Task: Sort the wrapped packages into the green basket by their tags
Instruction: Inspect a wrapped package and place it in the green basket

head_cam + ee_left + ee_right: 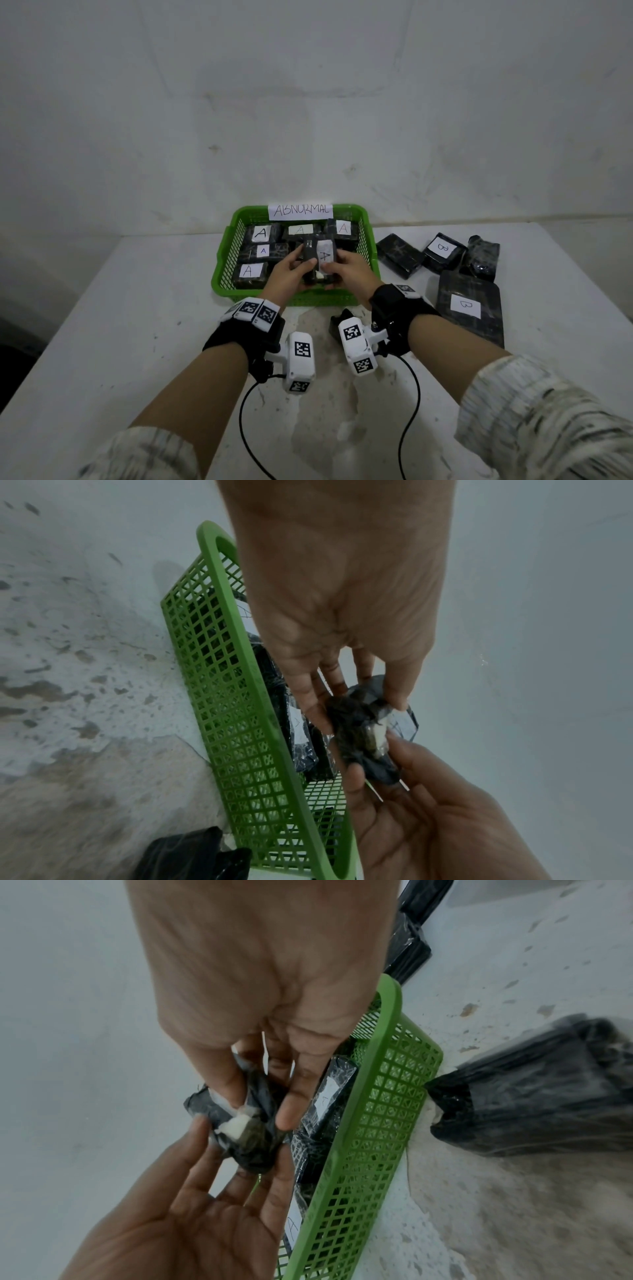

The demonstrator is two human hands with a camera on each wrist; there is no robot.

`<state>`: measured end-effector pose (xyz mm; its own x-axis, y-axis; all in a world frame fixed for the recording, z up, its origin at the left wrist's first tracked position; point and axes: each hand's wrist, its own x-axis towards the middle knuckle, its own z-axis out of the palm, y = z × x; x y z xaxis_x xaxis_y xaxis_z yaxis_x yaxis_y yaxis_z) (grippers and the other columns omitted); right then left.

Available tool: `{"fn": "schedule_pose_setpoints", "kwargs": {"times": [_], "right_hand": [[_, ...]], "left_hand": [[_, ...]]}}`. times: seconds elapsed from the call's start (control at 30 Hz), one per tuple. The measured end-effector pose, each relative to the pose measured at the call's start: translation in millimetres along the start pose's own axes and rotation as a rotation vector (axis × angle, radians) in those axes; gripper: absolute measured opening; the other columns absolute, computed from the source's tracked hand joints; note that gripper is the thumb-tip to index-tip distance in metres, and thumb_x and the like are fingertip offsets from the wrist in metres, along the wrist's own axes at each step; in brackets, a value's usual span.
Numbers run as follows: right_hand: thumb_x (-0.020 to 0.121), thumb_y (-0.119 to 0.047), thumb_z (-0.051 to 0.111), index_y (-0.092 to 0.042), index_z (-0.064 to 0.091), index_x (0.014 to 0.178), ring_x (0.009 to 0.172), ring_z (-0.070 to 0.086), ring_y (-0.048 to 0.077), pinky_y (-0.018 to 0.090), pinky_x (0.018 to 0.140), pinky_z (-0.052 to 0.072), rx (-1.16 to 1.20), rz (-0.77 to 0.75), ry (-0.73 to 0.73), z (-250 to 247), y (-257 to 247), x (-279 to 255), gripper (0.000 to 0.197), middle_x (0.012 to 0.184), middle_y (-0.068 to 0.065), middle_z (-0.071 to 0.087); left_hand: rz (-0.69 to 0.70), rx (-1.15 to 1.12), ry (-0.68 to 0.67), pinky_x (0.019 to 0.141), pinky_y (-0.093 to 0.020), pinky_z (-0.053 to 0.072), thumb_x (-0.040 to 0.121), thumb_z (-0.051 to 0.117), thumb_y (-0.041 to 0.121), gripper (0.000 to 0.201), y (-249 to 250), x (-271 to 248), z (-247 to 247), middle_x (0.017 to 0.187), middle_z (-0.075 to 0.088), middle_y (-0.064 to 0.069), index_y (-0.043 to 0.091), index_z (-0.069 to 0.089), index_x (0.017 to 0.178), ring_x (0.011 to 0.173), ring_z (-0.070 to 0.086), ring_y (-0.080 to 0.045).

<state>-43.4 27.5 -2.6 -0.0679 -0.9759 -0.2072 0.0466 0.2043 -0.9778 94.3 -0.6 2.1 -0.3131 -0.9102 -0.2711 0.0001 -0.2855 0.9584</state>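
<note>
A green basket (372,246) labelled "ABNORMAL" stands at the back of the table and holds several black wrapped packages tagged A (261,233). Above its front half both hands hold one more black package tagged A (323,257). My left hand (298,270) grips its left side, thumb on top. My right hand (339,272) pinches its right side. In the wrist views the held package (363,739) (246,1139) shows a torn near end with white filling. The left hand (356,704) and the right hand (262,1110) both curl round it over the basket's rim (219,569) (390,1010).
Right of the basket lie a small package tagged B (442,250), a large flat one tagged B (467,305), an untagged black package (399,255) and a crumpled black bundle (479,257). A small black package (337,323) sits below my right wrist. A wall rises behind the basket.
</note>
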Motion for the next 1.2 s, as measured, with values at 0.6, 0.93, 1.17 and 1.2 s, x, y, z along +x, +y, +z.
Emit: {"fn": "schedule_pose_setpoints", "kwargs": {"times": [0.6,0.93,1.17,1.2], "right_hand": [[0.096,-0.045,0.047,-0.019,0.058,0.112,0.108,0.056,0.021,0.032,0.079,0.043,0.024,0.026,0.036,-4,1,0,0.032,0.118,0.002,0.059],[0.094,-0.029,0.057,-0.009,0.061,0.12,0.093,0.062,0.02,0.032,0.067,0.052,0.134,0.029,-0.01,-1,-3,-3,0.033,0.105,0.007,0.065],[0.095,-0.019,0.057,-0.006,0.065,0.112,0.078,0.06,0.01,0.025,0.068,0.049,0.03,-0.042,0.01,-4,-2,-2,0.023,0.089,0.001,0.065],[0.095,-0.018,0.057,-0.006,0.065,0.112,0.077,0.06,0.009,0.024,0.069,0.049,0.026,-0.048,0.01,-4,-2,-2,0.023,0.088,0.001,0.065]], "left_hand": [[-0.009,0.02,-0.009,0.081,-0.033,0.049,0.098,0.04,0.004,0.043,-7,5,0,0.117,0.059,-0.012,0.014,0.042,0.14,0.096,0.06,-0.023],[0.016,0.053,-0.021,0.091,-0.046,0.051,0.098,0.045,0.013,0.031,-4,-1,-1,0.112,0.063,-0.014,0.019,0.053,0.127,0.097,0.062,-0.026],[-0.054,-0.004,-0.037,0.096,-0.05,0.048,0.095,0.05,0.031,0.029,-1,-3,3,0.123,0.059,-0.014,0.017,0.056,0.12,0.114,0.057,-0.03],[-0.047,-0.006,-0.03,0.096,-0.05,0.048,0.095,0.052,0.025,0.03,-2,-2,3,0.122,0.058,-0.014,0.015,0.053,0.123,0.115,0.056,-0.03]]}}
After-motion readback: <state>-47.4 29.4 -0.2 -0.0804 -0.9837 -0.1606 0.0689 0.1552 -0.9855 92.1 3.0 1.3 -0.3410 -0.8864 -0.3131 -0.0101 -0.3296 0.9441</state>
